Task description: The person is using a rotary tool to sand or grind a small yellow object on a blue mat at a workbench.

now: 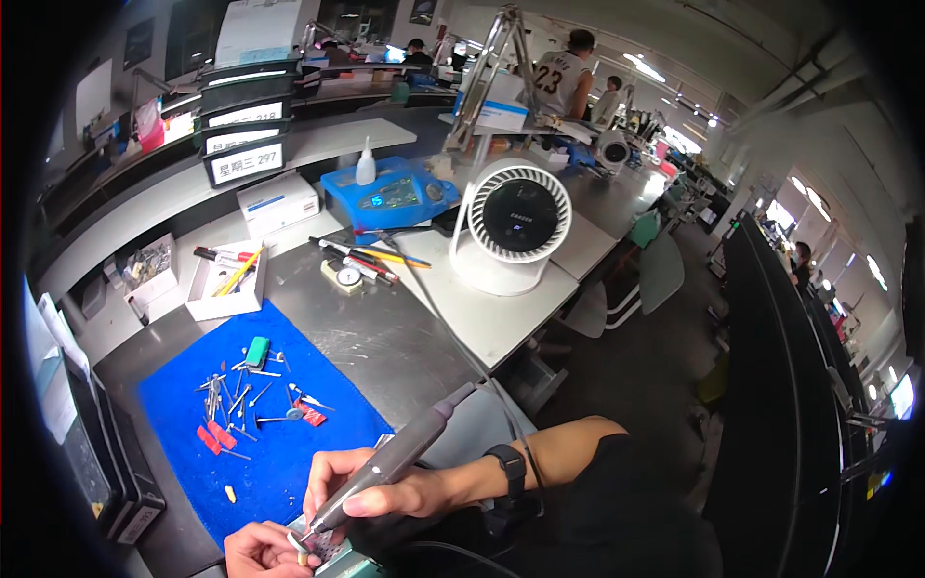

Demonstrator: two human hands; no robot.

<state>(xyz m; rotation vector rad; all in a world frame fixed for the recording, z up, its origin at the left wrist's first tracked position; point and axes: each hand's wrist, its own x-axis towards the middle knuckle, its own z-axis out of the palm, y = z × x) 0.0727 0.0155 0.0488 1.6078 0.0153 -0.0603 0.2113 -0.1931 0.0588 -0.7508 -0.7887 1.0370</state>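
My right hand (385, 488) grips a grey rotary handpiece (409, 443), slanted with its tip down to the left. A cable runs from its upper end. At the lower edge, my left hand (258, 551) pinches a small yellowish tooth-like piece (303, 558), and the handpiece's tip with a pale disc (296, 541) meets it there. Fingers partly hide the contact. Under the hands is a pale green box-like thing with a perforated top (332, 549). Beyond them, several rotary burs (231, 395) lie scattered on a blue cloth (318, 376), along with another small yellowish piece (230, 494).
Behind the cloth are a white tray of pens (226, 289), a dial gauge (345, 277), a blue control unit (390, 193) and a white fan (515, 222). Stacked black trays (241, 130) stand at the back left. Other people are farther off.
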